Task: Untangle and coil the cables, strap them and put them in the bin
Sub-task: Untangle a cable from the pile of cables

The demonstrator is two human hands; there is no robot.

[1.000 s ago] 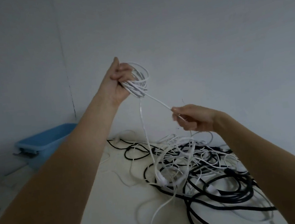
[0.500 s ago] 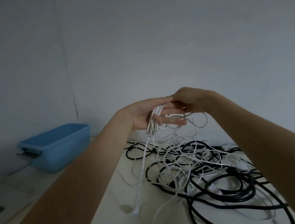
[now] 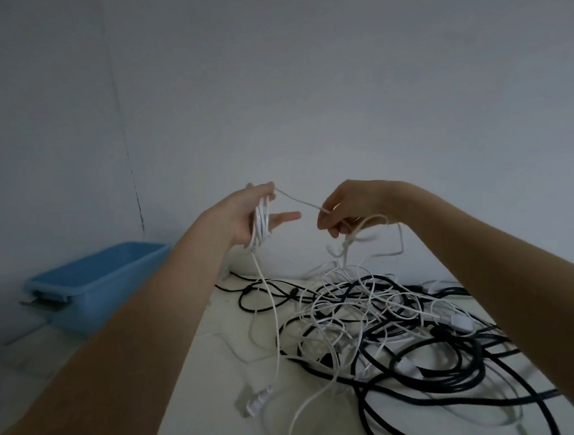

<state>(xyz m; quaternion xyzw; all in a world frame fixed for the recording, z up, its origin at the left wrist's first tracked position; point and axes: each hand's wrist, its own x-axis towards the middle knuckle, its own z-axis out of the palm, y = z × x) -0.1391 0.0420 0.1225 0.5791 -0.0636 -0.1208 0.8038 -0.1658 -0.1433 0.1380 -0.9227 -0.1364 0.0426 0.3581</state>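
Coiling step, prob. early: left hand [image 3: 248, 220], fingers straight, carries white cable [image 3: 261, 219] loops across palm. Right hand [image 3: 343, 213] at its 3 o'clock pinches same cable's run. Next: another wrap w/o snagging cable pile [image 3: 390, 329] at 5. Blue bin [image 3: 92, 287] at 9.

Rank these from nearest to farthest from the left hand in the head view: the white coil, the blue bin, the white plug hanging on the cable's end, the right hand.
1. White coil: wound around the left hand itself.
2. Right hand: just to its right, joined by a stretched white strand.
3. White plug: below, dangling near the table; blue bin: off to the left. These two are too close to call.
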